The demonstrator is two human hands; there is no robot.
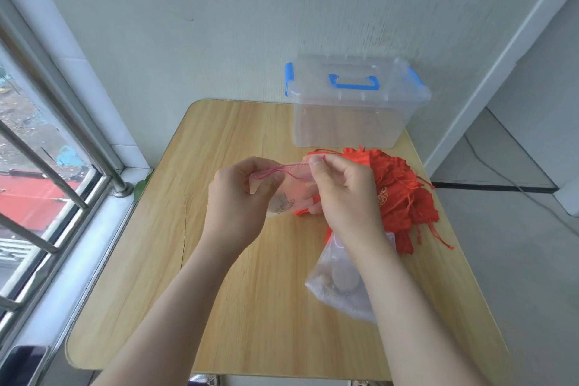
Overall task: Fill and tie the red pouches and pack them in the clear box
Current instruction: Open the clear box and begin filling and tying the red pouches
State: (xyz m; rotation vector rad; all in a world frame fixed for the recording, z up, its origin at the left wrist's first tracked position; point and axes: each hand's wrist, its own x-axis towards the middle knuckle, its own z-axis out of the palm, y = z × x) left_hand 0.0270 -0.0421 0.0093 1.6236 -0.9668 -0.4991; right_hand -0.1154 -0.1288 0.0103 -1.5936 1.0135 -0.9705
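Observation:
Above the middle of the table I hold a sheer pink pouch (pixel 286 199) with a butterfly print. My left hand (pixel 241 200) grips its left rim and my right hand (pixel 344 194) pinches the right rim and the thin red drawstring (pixel 275 170) stretched between them. A heap of red pouches (pixel 404 194) lies on the table to the right, partly behind my right hand. The clear box (pixel 354 122) with blue handle and latches stands at the back right with its lid on. A clear plastic bag (pixel 341 288) of pale filling pieces lies under my right forearm.
The wooden table (pixel 163 260) is small, with rounded corners, and butts against a grey wall. A barred window (pixel 47 172) runs along the left. A dark phone (pixel 22 363) lies on the sill at bottom left. Floor and a cable are at the right.

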